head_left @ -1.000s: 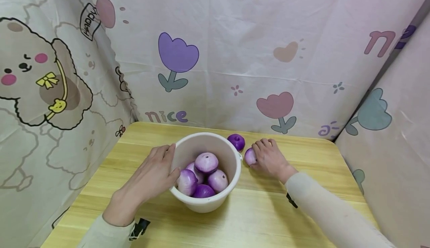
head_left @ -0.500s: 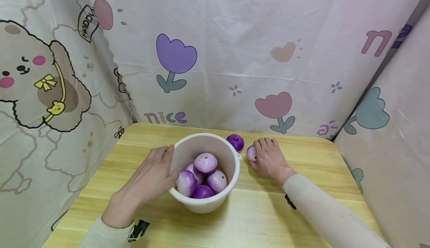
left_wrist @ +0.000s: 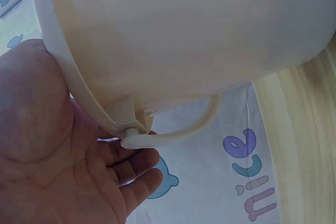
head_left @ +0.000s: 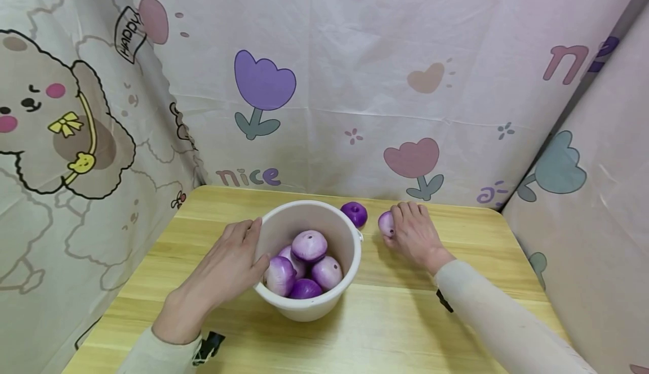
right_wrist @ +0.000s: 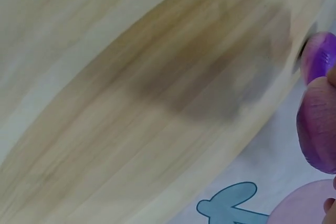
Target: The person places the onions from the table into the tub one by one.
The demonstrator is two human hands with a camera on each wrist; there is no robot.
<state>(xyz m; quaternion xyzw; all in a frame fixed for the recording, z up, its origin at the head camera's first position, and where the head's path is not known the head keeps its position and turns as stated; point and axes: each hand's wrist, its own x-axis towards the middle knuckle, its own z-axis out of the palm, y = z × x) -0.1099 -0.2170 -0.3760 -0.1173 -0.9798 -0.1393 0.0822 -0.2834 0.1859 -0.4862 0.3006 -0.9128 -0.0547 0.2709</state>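
My left hand (head_left: 228, 261) holds the left rim of a white bucket (head_left: 308, 306), thumb at the rim; in the left wrist view several fingers (left_wrist: 139, 166) lie outside it by the handle (left_wrist: 178, 135). Several purple onions (head_left: 310, 245) sit inside the bucket. Right of it, my right hand (head_left: 416, 236) grips a pale purple onion (head_left: 386, 224), mostly covered by the fingers. In the right wrist view this onion (right_wrist: 316, 127) shows at the right edge. A darker purple onion (head_left: 354, 214) stands behind the bucket's right rim.
The wooden table (head_left: 365, 329) ends at a printed cloth (head_left: 329, 154) hanging close behind. More printed cloth hangs along the left and right sides. A shadow of the right hand and arm falls on the tabletop.
My right hand, gripping the pale onion, has shifted slightly away from the bucket, to the right and back. The left hand and bucket hold their places; the head view has drifted a little.
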